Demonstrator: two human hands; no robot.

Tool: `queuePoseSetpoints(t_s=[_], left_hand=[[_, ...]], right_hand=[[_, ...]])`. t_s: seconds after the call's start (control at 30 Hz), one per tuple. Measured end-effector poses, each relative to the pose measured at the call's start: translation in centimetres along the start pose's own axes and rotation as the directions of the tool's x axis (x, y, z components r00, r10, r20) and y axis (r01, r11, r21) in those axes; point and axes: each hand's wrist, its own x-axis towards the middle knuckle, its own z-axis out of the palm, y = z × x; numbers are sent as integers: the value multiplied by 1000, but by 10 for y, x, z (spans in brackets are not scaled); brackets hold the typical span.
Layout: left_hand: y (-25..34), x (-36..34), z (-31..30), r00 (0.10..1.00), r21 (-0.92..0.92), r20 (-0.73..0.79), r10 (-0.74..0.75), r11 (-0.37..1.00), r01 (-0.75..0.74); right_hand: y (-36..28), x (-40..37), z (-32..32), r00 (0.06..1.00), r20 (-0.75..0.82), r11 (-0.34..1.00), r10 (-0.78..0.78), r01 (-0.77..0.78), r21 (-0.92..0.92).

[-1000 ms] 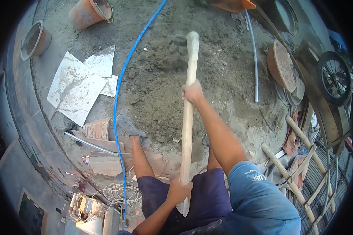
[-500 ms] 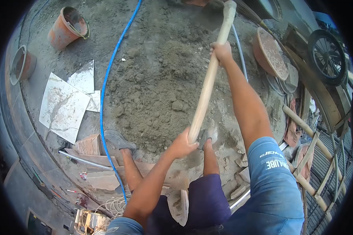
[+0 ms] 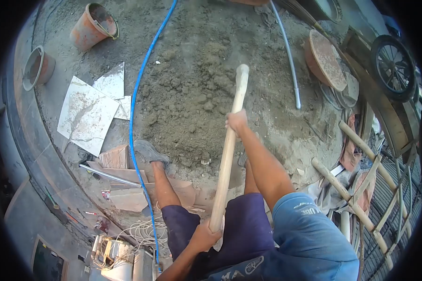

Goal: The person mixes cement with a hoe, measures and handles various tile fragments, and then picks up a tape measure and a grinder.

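A long pale wooden handle (image 3: 227, 154) runs from between my thighs up over the soil. My left hand (image 3: 204, 237) is wrapped round its lower end, near my purple shorts. Higher up, my right hand (image 3: 237, 122) grips the same handle below its rounded top end. No tool head can be made out on it. Loose grey-brown soil (image 3: 187, 112) lies heaped in front of my feet, beyond and beside the handle.
A blue hose (image 3: 136, 93) crosses the ground left of the soil. Broken white tiles (image 3: 88, 114) and two buckets (image 3: 86, 35) (image 3: 44, 70) lie farther left. At right are a round basin (image 3: 321, 61), a grey pipe (image 3: 290, 61), a spoked wheel (image 3: 392, 68) and a wooden ladder (image 3: 356, 206).
Both hands and the handle have come down and back toward my body. The handle's top end now lies lower, over the soil, and the grey pipe's end shows.
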Motion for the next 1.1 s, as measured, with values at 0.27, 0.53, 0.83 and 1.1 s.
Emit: queuePoseSetpoints(t_s=[0.27, 0.53, 0.83, 1.1], left_hand=[[-49, -115, -5, 996, 205, 88, -33, 979, 14], [24, 41, -22, 979, 225, 23, 204, 953, -204], [-99, -146, 31, 986, 132, -156, 54, 991, -33], [-29, 24, 123, 901, -95, -414, 129, 978, -184]], right_hand=[[6, -184, -53, 986, -15, 969, -165, 165, 183], [-85, -8, -83, 931, -174, 937, -320, 339, 91], [39, -196, -2, 989, 102, 994, -105, 107, -11], [-67, -73, 3, 863, 241, 857, -444, 487, -166]])
